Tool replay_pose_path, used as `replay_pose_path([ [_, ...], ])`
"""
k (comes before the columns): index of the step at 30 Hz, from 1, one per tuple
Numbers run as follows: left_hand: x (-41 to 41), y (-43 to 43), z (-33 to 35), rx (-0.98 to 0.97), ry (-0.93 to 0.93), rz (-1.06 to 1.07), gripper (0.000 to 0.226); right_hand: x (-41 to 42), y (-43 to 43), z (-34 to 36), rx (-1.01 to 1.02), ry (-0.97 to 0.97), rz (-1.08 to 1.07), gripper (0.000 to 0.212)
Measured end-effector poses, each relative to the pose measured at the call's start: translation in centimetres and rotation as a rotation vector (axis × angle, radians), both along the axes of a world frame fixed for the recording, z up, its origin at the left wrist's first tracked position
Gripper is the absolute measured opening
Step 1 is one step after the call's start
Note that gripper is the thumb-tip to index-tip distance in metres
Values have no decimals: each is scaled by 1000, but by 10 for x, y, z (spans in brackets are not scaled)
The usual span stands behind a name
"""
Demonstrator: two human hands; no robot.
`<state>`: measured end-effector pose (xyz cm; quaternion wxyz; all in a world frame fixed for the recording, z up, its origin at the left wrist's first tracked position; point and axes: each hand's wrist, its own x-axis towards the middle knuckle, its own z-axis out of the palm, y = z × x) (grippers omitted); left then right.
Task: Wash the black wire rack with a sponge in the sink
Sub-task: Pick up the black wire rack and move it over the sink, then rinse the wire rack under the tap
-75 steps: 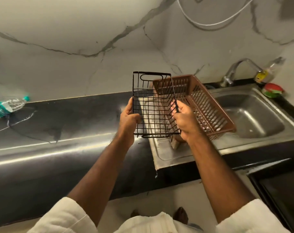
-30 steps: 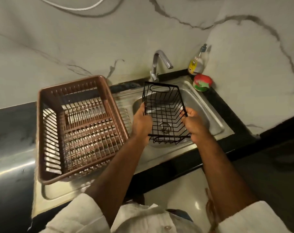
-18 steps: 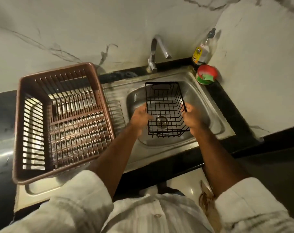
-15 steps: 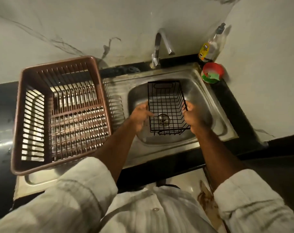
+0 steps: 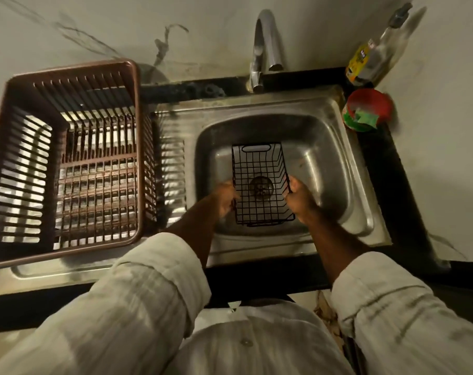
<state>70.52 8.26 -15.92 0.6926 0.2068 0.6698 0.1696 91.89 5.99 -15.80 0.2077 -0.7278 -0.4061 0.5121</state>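
Note:
The black wire rack (image 5: pixel 259 169) is low inside the steel sink (image 5: pixel 335 169), right over the drain, open side up. My left hand (image 5: pixel 224 197) grips its left rim and my right hand (image 5: pixel 297 196) grips its right rim. A green sponge (image 5: pixel 366 119) lies in a red round dish (image 5: pixel 370 102) on the sink's far right corner. No water runs from the tap (image 5: pixel 265 39).
A brown plastic dish basket (image 5: pixel 67 158) stands on the draining board to the left of the basin. A soap bottle (image 5: pixel 370 60) leans in the back right corner against the marble wall. Black counter edges the sink in front and at the right.
I carried the rack from the counter at the left over to the sink and lowered it into the basin. My view swung down over the sink.

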Motion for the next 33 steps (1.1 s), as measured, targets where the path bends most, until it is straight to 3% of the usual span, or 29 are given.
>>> replay_pose_path([
  [5,3,6,-32,63,-16,-8,63,5,5,-15,-13,19,38,77],
  [17,17,17,-20,180,146,-100,62,12,28,-38,-15,17,67,86],
  [22,14,17,-18,316,384,-364,65,16,31,-41,-30,7,134,78],
  [29,10,14,-9,349,638,-610,71,13,30,-43,-57,-32,109,69],
  [33,4,21,7,540,753,-694,79,7,45,-28,-107,-149,49,57],
])
